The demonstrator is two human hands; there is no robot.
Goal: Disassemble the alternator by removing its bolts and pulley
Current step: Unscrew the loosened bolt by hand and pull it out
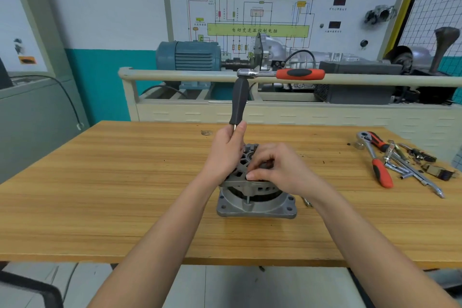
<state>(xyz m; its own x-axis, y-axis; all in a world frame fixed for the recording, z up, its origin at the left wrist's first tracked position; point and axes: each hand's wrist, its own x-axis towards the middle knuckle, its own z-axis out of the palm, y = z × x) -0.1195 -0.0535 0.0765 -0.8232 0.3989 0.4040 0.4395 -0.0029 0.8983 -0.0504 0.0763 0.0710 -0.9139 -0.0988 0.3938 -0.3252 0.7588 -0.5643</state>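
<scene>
The grey alternator (255, 205) stands on its square flange in the middle of the wooden table (100, 195). A tall tool rises from its top: a black extension handle (239, 102) capped by a ratchet with a red and black grip (300, 74) pointing right. My left hand (226, 152) grips the bottom of the black handle just above the alternator. My right hand (277, 170) rests on the alternator's upper housing, its fingers curled over the rim. The top centre of the alternator is hidden by both hands.
A second red-handled ratchet (375, 157), a chrome wrench (412, 175), and several small loose parts (422, 157) lie at the table's right end. Small bits (307, 201) lie just right of the alternator. Behind the table stands a training rig with a blue motor (190, 56).
</scene>
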